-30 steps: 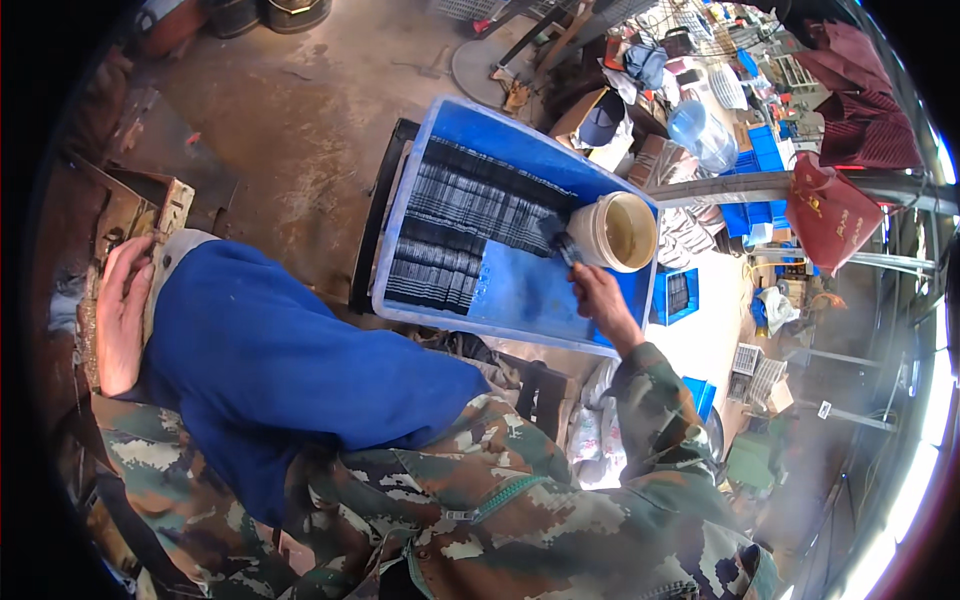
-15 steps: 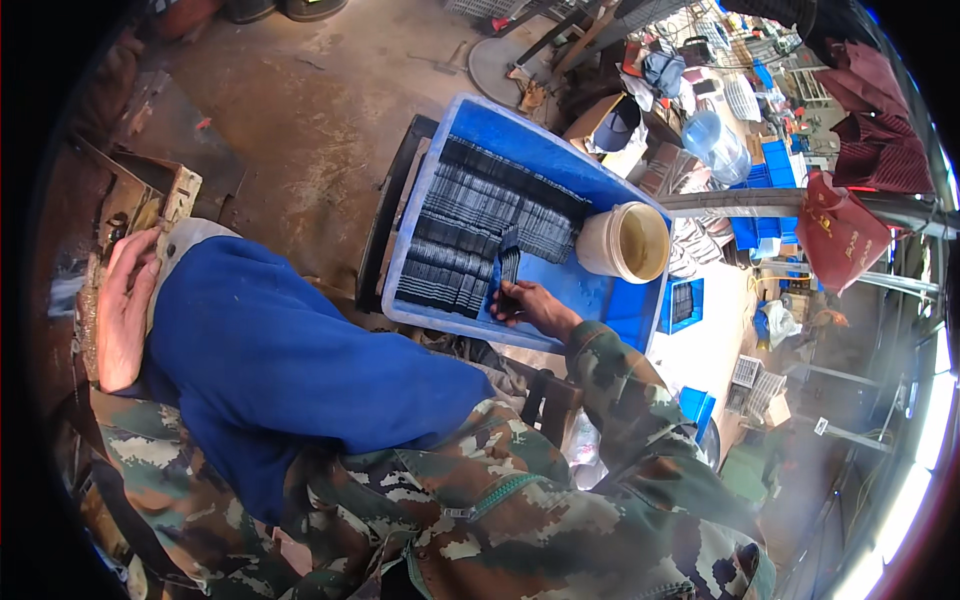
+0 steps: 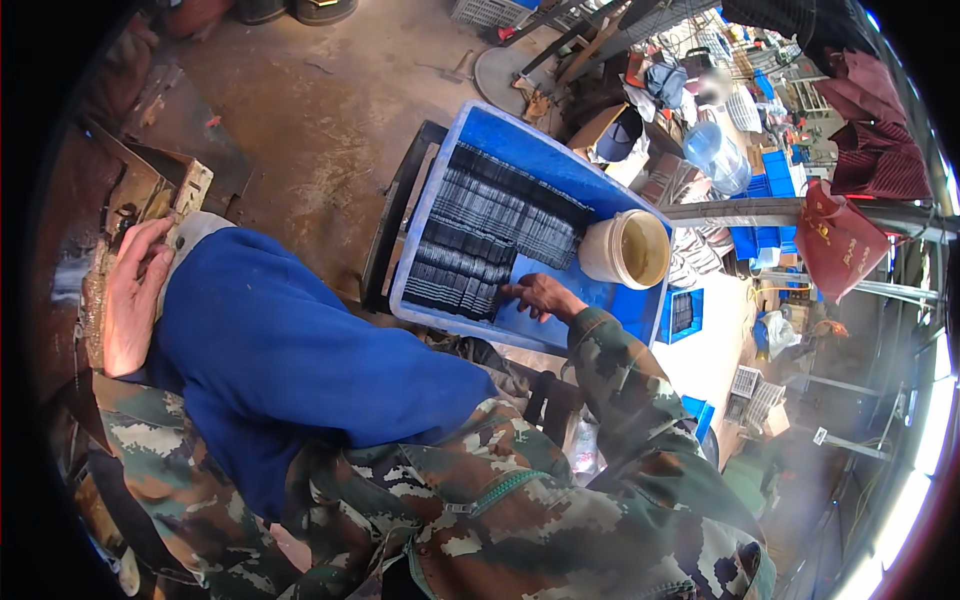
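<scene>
A blue plastic tray sits on a dark stand in front of me and holds rows of dark flat metal pieces. A cream bucket stands in the tray's right corner. My right hand, in a camouflage sleeve, reaches into the near part of the tray. Its fingertips hold a dark flat piece against the end of the nearest row. My left hand lies flat on the edge of a rusty metal machine at the far left, holding nothing. A blue cloth covers my lap.
Bare concrete floor lies beyond the tray. To the right are a smaller blue crate, a red bag hanging on a metal rail, a water jug and cluttered boxes and baskets.
My right hand left the cream bucket and moved left and toward me across the tray, carrying a dark piece to the end of the near row. The left hand stayed put.
</scene>
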`<state>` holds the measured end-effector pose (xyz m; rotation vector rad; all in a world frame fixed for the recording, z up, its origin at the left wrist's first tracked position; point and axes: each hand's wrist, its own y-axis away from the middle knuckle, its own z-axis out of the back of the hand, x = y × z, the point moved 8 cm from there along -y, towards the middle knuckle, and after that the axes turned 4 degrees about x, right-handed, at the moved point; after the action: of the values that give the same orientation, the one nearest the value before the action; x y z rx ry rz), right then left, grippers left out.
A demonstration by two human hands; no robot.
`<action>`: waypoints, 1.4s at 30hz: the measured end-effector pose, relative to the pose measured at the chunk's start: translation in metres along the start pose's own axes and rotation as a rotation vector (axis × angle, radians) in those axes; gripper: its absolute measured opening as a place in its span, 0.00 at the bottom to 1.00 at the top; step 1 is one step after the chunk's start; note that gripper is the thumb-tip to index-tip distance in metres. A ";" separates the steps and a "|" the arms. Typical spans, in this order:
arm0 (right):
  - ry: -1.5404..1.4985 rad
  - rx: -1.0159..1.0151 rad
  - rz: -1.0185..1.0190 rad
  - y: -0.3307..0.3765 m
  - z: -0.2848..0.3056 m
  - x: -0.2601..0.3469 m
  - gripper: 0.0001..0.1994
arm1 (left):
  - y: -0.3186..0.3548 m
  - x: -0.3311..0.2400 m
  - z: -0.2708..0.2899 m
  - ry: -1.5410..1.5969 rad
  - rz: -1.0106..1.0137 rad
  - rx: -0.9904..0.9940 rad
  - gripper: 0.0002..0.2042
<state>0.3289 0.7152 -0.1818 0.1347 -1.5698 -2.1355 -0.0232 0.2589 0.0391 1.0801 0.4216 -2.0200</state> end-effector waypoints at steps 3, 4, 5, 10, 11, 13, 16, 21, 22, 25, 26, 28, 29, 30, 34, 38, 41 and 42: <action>-0.059 -0.143 0.162 -0.025 -0.009 -0.001 0.23 | 0.001 -0.003 0.003 -0.005 -0.006 -0.007 0.14; -0.004 -0.184 0.259 -0.025 -0.015 0.008 0.22 | 0.000 -0.004 0.003 -0.004 -0.016 -0.010 0.14; -0.019 -0.175 0.252 -0.022 -0.016 0.003 0.22 | 0.000 -0.003 0.004 -0.004 -0.015 -0.012 0.14; -0.016 -0.147 0.241 -0.018 -0.004 0.003 0.23 | 0.004 -0.004 0.021 -0.048 -0.097 -0.135 0.14; -0.003 -0.147 0.189 -0.020 -0.001 0.004 0.23 | 0.010 -0.006 0.029 -0.146 -0.133 -0.209 0.13; 0.021 -0.339 0.208 -0.019 0.015 0.001 0.24 | 0.015 -0.008 0.033 -0.172 -0.183 -0.241 0.13; -0.072 -0.565 0.301 -0.015 0.037 -0.001 0.26 | 0.034 -0.007 0.036 -0.102 -0.185 -0.316 0.12; 0.157 -0.703 0.544 -0.030 0.035 0.015 0.25 | 0.090 0.011 0.050 0.022 -0.034 -0.419 0.13; 0.137 -0.673 0.545 -0.032 0.033 0.019 0.24 | 0.101 0.010 0.054 0.064 -0.033 -0.454 0.13; 0.134 -0.665 0.583 -0.025 0.030 0.027 0.23 | 0.126 0.017 0.057 0.071 -0.008 -0.492 0.15; 0.140 -0.669 0.586 -0.022 0.031 0.026 0.24 | 0.131 0.022 0.055 0.059 0.004 -0.508 0.15; 0.103 -0.636 0.586 -0.030 0.036 0.014 0.24 | 0.137 0.028 0.057 0.053 0.027 -0.524 0.16; 0.067 -0.604 0.588 -0.034 0.036 0.008 0.25 | 0.138 0.030 0.057 0.066 0.030 -0.532 0.16; 0.064 -0.595 0.591 -0.032 0.032 0.013 0.25 | 0.142 0.032 0.059 0.070 0.042 -0.546 0.16; -0.423 -0.485 0.475 -0.008 0.024 -0.006 0.22 | 0.146 0.034 0.064 0.067 0.084 -0.556 0.17; -0.286 -0.292 0.386 -0.004 0.003 -0.020 0.19 | 0.147 0.026 0.065 0.078 0.064 -0.588 0.17; -0.377 -0.128 0.451 0.000 -0.016 -0.013 0.20 | 0.139 0.007 0.048 0.076 0.033 -0.555 0.15; -0.385 -0.144 0.432 0.002 -0.015 -0.021 0.20 | 0.130 0.003 0.032 0.094 0.026 -0.536 0.15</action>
<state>0.3532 0.7113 -0.1892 -0.6405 -1.4651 -1.9864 0.0590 0.1557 0.0644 0.8349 0.9301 -1.6923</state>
